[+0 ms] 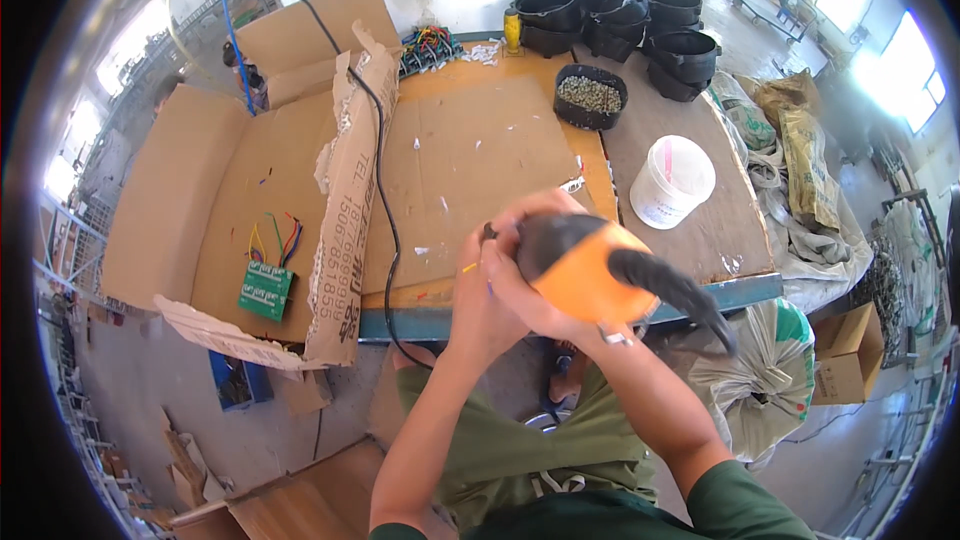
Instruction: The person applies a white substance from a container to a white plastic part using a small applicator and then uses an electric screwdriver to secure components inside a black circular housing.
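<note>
— Holding anything, those containers?
— Your black tub (590, 96) has greyish bits; the white bucket (672, 180) is lidded.
— And your grip?
— Both your left hand (500, 290) and right hand (560, 315) clasp the orange housing (585, 275) above the tabletop (690, 240) edge. A black cable (380, 160) crosses the cardboard (470, 160); a green board (266, 290) lies left.

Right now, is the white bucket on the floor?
No, the white bucket stands on the table, beyond both hands, which hold an orange-and-black housing.
</note>
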Demonstrator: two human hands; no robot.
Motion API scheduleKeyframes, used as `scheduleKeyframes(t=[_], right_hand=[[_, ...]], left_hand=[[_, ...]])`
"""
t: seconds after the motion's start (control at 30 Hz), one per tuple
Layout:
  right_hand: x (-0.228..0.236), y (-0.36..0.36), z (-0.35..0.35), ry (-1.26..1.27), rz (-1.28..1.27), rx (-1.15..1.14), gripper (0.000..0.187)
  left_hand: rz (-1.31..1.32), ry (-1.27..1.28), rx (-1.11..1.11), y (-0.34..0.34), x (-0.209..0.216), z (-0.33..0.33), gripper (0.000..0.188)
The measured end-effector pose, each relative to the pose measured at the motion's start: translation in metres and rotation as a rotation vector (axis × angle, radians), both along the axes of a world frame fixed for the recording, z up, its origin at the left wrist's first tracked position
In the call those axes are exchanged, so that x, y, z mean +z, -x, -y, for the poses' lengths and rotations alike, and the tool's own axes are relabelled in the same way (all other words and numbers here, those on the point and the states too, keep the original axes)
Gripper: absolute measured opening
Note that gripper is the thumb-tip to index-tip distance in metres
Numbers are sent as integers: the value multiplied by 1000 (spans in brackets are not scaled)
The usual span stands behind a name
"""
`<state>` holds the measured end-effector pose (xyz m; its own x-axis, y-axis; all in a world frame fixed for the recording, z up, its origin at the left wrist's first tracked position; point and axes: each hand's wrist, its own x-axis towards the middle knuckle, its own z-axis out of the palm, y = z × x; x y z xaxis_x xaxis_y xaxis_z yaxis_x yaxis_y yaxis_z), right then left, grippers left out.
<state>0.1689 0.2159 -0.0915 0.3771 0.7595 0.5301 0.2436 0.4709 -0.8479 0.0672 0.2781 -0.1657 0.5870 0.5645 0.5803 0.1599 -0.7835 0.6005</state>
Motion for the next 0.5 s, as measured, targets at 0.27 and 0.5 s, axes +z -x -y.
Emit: scheduleKeyframes(t=[0.27,0.5], right_hand=[[0,8,-21,-7,-14,-63,23],[3,10,-23,-69,8,-58,22]], left_hand=[[53,109,0,-4,-18,0,65],[50,111,-1,-6,-15,0,64]])
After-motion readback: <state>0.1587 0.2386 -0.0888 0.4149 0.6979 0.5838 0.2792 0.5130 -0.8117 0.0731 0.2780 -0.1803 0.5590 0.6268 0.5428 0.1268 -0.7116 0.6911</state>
